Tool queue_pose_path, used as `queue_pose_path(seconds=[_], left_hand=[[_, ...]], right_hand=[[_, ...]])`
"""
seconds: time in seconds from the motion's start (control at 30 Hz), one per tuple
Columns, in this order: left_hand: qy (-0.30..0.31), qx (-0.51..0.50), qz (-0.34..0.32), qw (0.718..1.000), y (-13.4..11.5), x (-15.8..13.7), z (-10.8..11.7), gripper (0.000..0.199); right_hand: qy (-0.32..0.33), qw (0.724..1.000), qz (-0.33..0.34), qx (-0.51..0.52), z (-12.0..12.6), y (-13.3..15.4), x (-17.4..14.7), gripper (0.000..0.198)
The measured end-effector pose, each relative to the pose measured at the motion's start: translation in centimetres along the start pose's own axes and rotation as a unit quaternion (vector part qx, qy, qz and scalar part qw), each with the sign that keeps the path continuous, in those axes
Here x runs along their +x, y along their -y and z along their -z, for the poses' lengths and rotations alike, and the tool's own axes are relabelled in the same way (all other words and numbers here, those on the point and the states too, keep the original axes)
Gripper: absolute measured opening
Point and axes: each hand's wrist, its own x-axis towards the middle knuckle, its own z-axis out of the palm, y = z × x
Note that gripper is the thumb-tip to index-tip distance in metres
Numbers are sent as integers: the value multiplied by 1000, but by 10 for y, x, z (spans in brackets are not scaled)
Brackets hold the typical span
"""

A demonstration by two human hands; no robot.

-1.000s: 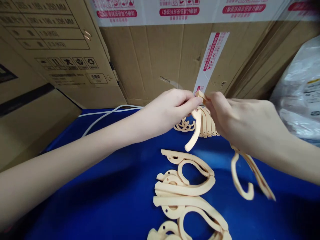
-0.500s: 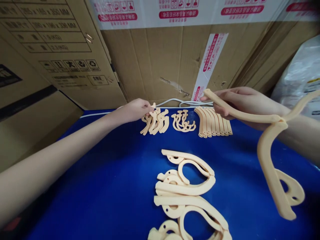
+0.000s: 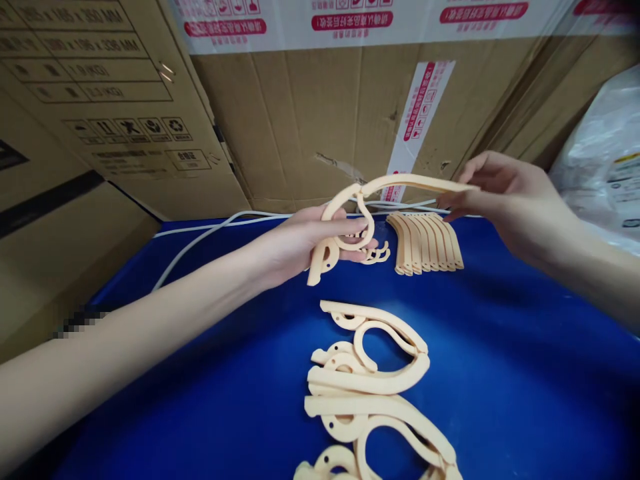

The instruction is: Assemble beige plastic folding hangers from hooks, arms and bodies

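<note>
Shifted leftward since a moment ago, the folding hanger [image 3: 410, 180] is above the tabletop [image 3: 200, 373], toward its far edge; the left hand's [image 3: 300, 243] grip clasps its looped part, the right hand's [image 3: 510, 190] pinches the long arm's tip. It looks light, stiff, smooth; hold by the arms. Cardboard [image 3: 300, 120] blocks the far edge; folded hangers [image 3: 370, 382] lie nearer, stacked strips [image 3: 425, 243] and half-hidden hooks [image 3: 376, 258] beyond.

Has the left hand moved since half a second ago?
Yes, the left hand moved rightward, closer to the row of curved hanger arms.
</note>
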Motion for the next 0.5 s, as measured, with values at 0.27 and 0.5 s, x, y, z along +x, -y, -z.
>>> queue_pose_path(seconds=[0.27, 0.5], left_hand=[[153, -79, 52, 984, 3, 2, -8, 29], [122, -99, 92, 983, 9, 5, -19, 36]], right_hand=[[89, 800, 270, -528, -8, 3, -17, 42], [136, 845, 232, -462, -14, -5, -17, 45]])
